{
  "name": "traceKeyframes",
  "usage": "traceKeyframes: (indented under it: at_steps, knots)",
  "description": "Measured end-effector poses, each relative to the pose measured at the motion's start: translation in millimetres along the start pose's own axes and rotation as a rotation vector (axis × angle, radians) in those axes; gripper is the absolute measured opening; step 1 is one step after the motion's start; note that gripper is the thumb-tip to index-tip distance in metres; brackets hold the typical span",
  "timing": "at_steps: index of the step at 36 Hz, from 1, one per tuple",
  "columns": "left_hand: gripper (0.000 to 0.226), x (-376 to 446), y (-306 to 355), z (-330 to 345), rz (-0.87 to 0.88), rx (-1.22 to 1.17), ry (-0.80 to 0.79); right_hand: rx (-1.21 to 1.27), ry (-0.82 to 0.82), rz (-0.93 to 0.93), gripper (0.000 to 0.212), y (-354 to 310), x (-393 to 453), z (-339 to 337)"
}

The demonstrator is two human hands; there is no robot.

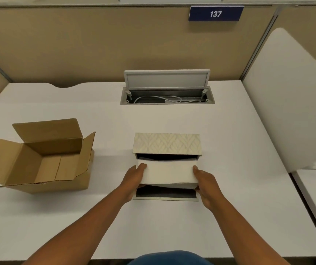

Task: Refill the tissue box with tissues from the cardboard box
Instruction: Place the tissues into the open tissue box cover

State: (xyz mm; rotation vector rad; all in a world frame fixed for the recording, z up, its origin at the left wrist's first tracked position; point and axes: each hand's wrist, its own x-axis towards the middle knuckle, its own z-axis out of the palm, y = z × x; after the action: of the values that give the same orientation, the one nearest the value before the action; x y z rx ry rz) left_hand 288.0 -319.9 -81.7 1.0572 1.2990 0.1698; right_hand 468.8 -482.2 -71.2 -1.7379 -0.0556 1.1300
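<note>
A white stack of tissues [167, 174] is held between my two hands at the mouth of the patterned beige tissue box [166, 143], its far end just inside the box's dark opening. My left hand [134, 176] grips the stack's left end and my right hand [205, 183] grips its right end. Flat on the desk under the stack lies the tissue box's dark-lined base panel [165, 194]. At the left stands the brown cardboard box [38, 159], flaps open, with nothing visible inside.
The white desk [172, 226] carries an open grey cable hatch [167, 92] with white cables behind the tissue box. Beige partitions close off the back and left. A white divider panel [287, 102] stands at the right. A blue sign [216, 13] reads 137.
</note>
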Motion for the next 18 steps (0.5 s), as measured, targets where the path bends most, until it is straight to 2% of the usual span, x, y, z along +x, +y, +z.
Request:
traceKeyframes:
  at_steps: [5,7,10,13,15,18]
  knots:
    - [0.065,0.7,-3.0,3.8,0.069,0.071,0.114,0.026,0.06,-0.091,0.022,-3.9,-0.4,9.9]
    - [0.058,1.1,-4.1,4.3,0.07,0.045,0.113,0.039,0.077,-0.107,0.024,-3.9,0.1,11.8]
    - [0.036,1.5,-4.6,3.0,0.075,0.008,0.094,0.056,0.097,-0.101,0.028,-1.0,0.9,11.2]
    - [0.022,3.5,-5.2,-1.5,0.11,0.055,0.084,0.056,0.129,-0.079,0.026,3.5,1.1,10.6]
    - [0.029,5.4,-5.7,-3.3,0.134,0.096,0.094,0.056,0.155,-0.075,0.022,7.3,0.8,10.6]
    - [0.043,7.3,-6.3,-1.8,0.173,0.161,0.126,0.036,0.192,-0.1,0.027,13.0,0.1,12.2]
